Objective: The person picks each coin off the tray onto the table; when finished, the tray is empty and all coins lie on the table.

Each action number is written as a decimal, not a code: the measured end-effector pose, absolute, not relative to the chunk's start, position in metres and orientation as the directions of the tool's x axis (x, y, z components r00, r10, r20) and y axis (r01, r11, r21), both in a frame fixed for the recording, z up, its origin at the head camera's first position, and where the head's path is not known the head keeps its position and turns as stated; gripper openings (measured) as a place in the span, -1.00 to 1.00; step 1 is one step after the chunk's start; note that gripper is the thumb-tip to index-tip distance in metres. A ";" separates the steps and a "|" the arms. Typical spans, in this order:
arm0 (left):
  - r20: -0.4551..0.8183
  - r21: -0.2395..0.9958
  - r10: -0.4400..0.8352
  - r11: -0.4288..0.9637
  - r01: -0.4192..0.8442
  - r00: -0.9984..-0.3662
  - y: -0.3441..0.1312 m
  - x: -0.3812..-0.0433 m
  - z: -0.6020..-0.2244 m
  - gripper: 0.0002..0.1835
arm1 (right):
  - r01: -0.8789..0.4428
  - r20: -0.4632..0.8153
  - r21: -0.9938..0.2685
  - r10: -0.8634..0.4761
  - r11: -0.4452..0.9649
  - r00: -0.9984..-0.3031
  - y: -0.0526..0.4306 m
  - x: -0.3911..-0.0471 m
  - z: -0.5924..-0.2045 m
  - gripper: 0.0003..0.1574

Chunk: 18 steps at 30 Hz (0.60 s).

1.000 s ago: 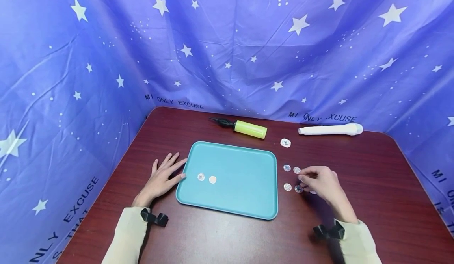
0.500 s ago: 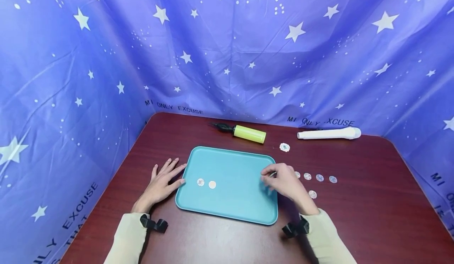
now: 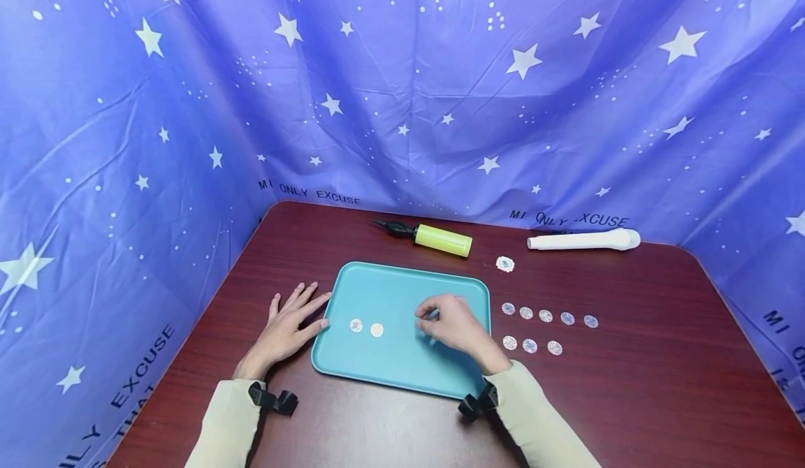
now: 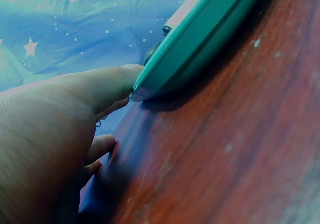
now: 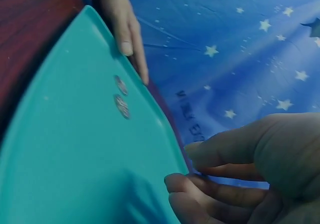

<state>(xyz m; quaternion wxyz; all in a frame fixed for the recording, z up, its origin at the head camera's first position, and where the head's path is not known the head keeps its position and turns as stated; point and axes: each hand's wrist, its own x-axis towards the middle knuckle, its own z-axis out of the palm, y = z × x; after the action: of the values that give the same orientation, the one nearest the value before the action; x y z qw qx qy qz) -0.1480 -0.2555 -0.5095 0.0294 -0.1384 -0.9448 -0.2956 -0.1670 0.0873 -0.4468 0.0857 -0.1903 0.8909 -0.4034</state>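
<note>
My left hand (image 3: 286,328) lies with spread fingers at the left edge of the teal tray (image 3: 402,370), its fingertips touching the rim. In the left wrist view, the thumb (image 4: 112,84) meets the tray's edge. Two small round discs lie on the tray: a silvery patterned disc (image 3: 356,325) and a plain cream disc (image 3: 376,330). My right hand (image 3: 454,325) hovers over the tray's right half, to the right of these discs. Its thumb and forefinger are bent close together in the right wrist view; whether a disc is between them cannot be seen.
Right of the tray, several patterned discs (image 3: 545,316) lie in two rows. Behind them is a larger white scalloped disc (image 3: 505,264). A yellow-green hand pump (image 3: 443,240) with a black nozzle and a white microphone-shaped stick (image 3: 581,239) lie near the starry curtain (image 3: 402,91).
My right hand has moved left from the rows of discs, across the tray's right rim, to above the tray. The left hand stays at the rim. The head view has tilted slightly.
</note>
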 end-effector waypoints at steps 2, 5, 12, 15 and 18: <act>0.137 0.548 0.246 0.788 0.280 -0.960 -0.255 -0.149 -0.509 -0.39 | -0.297 0.011 -0.735 -0.428 0.609 -0.904 0.079 -0.168 -0.450 -0.86; 0.135 0.546 0.247 0.789 0.280 -0.960 -0.255 -0.149 -0.510 -0.39 | -0.334 0.022 -0.720 -0.461 0.608 -0.887 0.068 -0.170 -0.455 -0.87; 0.124 0.544 0.243 0.794 0.270 -0.962 -0.255 -0.150 -0.512 -0.39 | -0.361 0.016 -0.697 -0.491 0.619 -0.871 0.049 -0.172 -0.463 -0.85; 0.122 0.546 0.238 0.795 0.265 -0.964 -0.255 -0.150 -0.511 -0.39 | -0.368 0.018 -0.692 -0.495 0.622 -0.869 0.042 -0.172 -0.465 -0.82; 0.124 0.544 0.233 0.797 0.263 -0.965 -0.256 -0.150 -0.511 -0.39 | -0.391 0.033 -0.677 -0.505 0.624 -0.863 0.034 -0.171 -0.467 -0.81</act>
<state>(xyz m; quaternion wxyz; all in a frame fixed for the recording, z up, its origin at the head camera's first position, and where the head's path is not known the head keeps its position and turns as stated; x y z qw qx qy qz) -0.1497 -0.2557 -0.5111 0.0254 -0.1307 -0.9475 -0.2906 -0.1707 0.0337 -0.4667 0.0802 -0.2495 0.8975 -0.3547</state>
